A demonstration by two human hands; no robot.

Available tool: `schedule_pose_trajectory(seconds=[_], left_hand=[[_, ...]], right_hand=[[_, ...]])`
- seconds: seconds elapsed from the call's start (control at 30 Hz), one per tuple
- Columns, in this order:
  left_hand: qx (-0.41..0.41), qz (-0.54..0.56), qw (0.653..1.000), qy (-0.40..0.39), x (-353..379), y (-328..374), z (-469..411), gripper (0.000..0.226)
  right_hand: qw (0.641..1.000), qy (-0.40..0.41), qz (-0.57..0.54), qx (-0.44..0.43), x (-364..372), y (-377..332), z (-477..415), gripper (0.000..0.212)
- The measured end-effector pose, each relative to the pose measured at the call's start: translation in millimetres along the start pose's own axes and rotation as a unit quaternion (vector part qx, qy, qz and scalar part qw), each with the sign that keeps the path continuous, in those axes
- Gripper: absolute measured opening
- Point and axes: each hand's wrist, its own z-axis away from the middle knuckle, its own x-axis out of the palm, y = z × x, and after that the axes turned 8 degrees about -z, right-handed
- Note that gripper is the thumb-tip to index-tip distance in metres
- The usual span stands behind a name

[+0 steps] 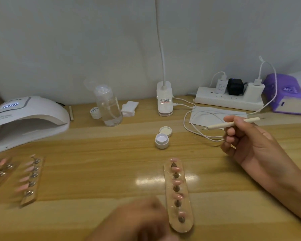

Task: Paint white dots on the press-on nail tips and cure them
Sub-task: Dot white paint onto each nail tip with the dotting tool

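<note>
Head view: right hand (pixel 250 145) grips dotting pen (pixel 233 125), ball tip pointing left, well right of open jar (pixel 162 140); lid (pixel 165 131) just behind jar. Strip (pixel 178 221) with five pink tips (pixel 177 182) lies on table (pixel 94 162), centre-front. Left hand (pixel 137 221) blurred beside strip's near end, grip can't tell. Lamp (pixel 28 119) far left, more strips (pixel 30 180) in front of it.
</note>
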Motion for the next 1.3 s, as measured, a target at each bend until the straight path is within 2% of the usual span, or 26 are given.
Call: schedule_pose_trajectory(seconds=[0.03,0.07,0.1,0.13,0.27,0.33,0.5,0.73,0.8,0.9,1.03,1.13,1.17,1.23,1.3], left_hand=[[-0.011,0.031,0.997,0.068,-3.7,1.8,-5.2,0.01],[-0.016,0.026,0.989,0.145,-6.3,1.6,-12.1,0.013],[-0.031,0.022,0.98,0.196,-8.3,-0.4,-21.0,0.016],[-0.046,0.018,0.977,0.206,-8.4,-4.8,-29.9,0.013],[-0.009,-0.042,0.983,0.177,-9.2,-12.8,-55.1,0.025],[-0.002,-0.032,0.985,0.171,-10.8,-17.6,-56.9,0.023],[-0.033,0.0,0.973,0.227,5.0,-13.4,-58.6,0.013],[-0.024,-0.004,0.975,0.219,-4.7,-12.0,-68.6,0.015],[-0.023,-0.004,0.975,0.221,-4.9,-11.5,-71.0,0.009],[-0.051,0.051,0.972,0.223,-2.3,-13.0,-73.7,0.005],[-0.108,0.219,0.956,0.163,-3.4,-11.4,-72.8,0.005],[-0.115,0.272,0.934,0.203,-6.0,-12.9,-66.5,0.01],[-0.101,0.247,0.938,0.22,-6.7,-13.9,-61.7,0.01],[-0.048,0.102,0.963,0.245,-5.7,-17.1,-51.3,0.009],[0.0,-0.019,0.968,0.249,-2.6,-17.3,-45.3,0.008]], right_hand=[[1.0,-0.003,-0.001,0.003,0.7,-0.2,0.6,0.019],[1.0,-0.007,-0.001,0.006,1.6,-0.9,1.5,0.018],[1.0,-0.01,0.001,0.009,2.5,-1.6,2.3,0.018],[1.0,-0.014,0.003,0.013,3.1,-2.1,2.6,0.018],[1.0,-0.023,0.006,0.02,1.0,0.2,2.6,0.02],[0.999,-0.026,0.011,0.023,1.1,1.1,2.1,0.02],[0.999,-0.025,0.017,0.025,2.3,2.8,0.8,0.019],[0.999,-0.025,0.029,0.022,3.1,2.0,3.6,0.02],[0.999,-0.026,0.03,0.023,2.8,2.1,3.6,0.02],[0.999,-0.017,0.031,0.027,4.2,1.6,2.7,0.02],[0.999,0.009,0.033,0.039,7.6,3.2,4.3,0.019],[0.998,0.03,0.023,0.047,11.4,6.7,9.5,0.02],[0.998,0.026,0.018,0.047,13.3,7.7,11.3,0.02],[0.999,0.004,0.013,0.049,17.8,9.0,14.8,0.021],[0.999,-0.019,0.01,0.048,21.8,9.8,17.3,0.019]])
